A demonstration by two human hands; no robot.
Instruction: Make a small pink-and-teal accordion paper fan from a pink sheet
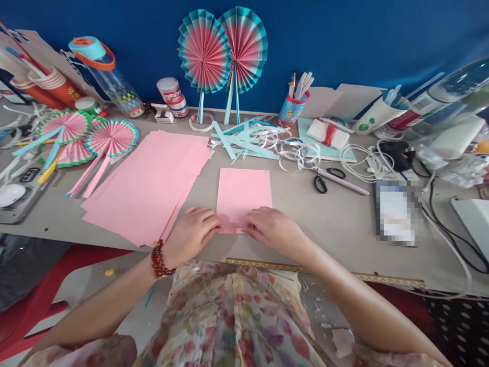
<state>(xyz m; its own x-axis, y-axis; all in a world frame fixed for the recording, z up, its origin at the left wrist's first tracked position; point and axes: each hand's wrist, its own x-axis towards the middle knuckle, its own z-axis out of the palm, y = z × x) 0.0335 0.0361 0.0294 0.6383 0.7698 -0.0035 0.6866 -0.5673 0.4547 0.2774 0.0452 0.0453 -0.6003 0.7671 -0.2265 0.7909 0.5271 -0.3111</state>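
Note:
A pink sheet of paper (244, 191) lies on the desk in front of me, with a thin blue edge along its right side. My left hand (196, 227) is closed at the sheet's lower left corner, fingertips on the paper. At the lower right corner, my right hand (275, 229) has its fingers curled on the same near edge. A narrow strip of that edge between the hands looks creased or folded. The thumbs are partly hidden. Left of the sheet lies a stack of larger pink paper (148, 183).
Two pleated paper fans (204, 53) stand against the blue wall. More fans (111, 137) lie at the left. Paper strips (248, 140) are heaped behind the sheet. Scissors (336, 178) and a phone (397, 211) lie to the right. A water bottle (110, 81) stands at the back.

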